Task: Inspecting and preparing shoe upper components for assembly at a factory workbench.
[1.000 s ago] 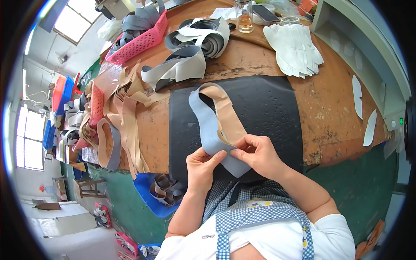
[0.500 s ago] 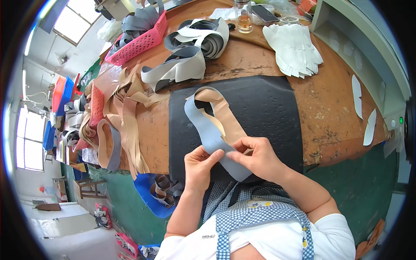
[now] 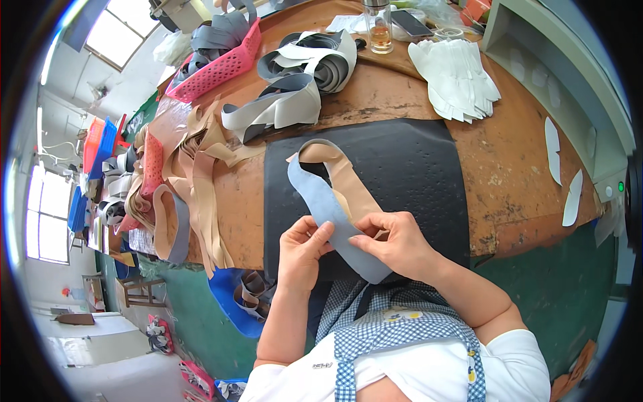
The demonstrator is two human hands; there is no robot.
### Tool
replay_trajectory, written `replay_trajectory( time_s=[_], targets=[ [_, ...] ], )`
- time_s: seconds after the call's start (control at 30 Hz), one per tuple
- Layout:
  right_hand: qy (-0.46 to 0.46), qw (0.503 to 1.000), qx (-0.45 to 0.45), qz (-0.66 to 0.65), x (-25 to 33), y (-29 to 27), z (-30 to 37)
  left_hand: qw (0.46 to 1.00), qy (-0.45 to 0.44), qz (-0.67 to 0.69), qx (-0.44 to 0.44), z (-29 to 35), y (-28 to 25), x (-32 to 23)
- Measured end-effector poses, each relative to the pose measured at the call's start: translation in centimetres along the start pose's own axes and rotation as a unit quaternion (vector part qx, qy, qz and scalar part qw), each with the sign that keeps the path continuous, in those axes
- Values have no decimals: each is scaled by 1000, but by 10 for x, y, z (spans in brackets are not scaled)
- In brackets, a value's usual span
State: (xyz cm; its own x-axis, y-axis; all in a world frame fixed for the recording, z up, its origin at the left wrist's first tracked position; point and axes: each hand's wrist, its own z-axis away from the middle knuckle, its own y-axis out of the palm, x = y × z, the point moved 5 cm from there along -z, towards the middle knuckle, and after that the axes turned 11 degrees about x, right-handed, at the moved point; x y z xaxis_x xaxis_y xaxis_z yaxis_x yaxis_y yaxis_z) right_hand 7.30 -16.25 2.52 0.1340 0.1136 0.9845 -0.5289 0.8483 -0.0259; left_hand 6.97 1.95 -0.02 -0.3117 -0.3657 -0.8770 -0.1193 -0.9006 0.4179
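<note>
I hold a curved, horseshoe-shaped piece of grey-blue and tan material (image 3: 329,201) over a black mat (image 3: 415,181) on a brown workbench. My left hand (image 3: 303,251) pinches its grey arm near the lower end. My right hand (image 3: 395,242) grips the same end from the right, thumb on top. The loop of the piece lies on the mat, pointing away from me.
Stacks of grey cut pieces (image 3: 301,80) lie beyond the mat, tan pieces (image 3: 201,167) to the left, and white pieces (image 3: 459,77) at the back right. A pink basket (image 3: 218,63) holds more grey pieces. A glass bottle (image 3: 379,27) stands at the far edge.
The piece has shifted a little: its loop has tilted left and lifted, while both hands have worked along its near end.
</note>
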Motion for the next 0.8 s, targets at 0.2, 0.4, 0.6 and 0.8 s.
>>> replay_trajectory(
  time_s=[0.2,0.4,0.6,0.8],
  targets=[
    [-22,999,-20,-28,3,-1,1,1000,1,-30,7,-3,3,-11],
    [-35,999,-21,-21,4,-3,-3,999,0,-48,-1,-4,5,-13],
    [-51,998,-28,-21,13,-6,-6,989,100,-95,-56,-9,-6,-46],
    [-377,826,-266,325,78,-30,26,669,459,-565,-150,-24,59,-160]
  ],
)
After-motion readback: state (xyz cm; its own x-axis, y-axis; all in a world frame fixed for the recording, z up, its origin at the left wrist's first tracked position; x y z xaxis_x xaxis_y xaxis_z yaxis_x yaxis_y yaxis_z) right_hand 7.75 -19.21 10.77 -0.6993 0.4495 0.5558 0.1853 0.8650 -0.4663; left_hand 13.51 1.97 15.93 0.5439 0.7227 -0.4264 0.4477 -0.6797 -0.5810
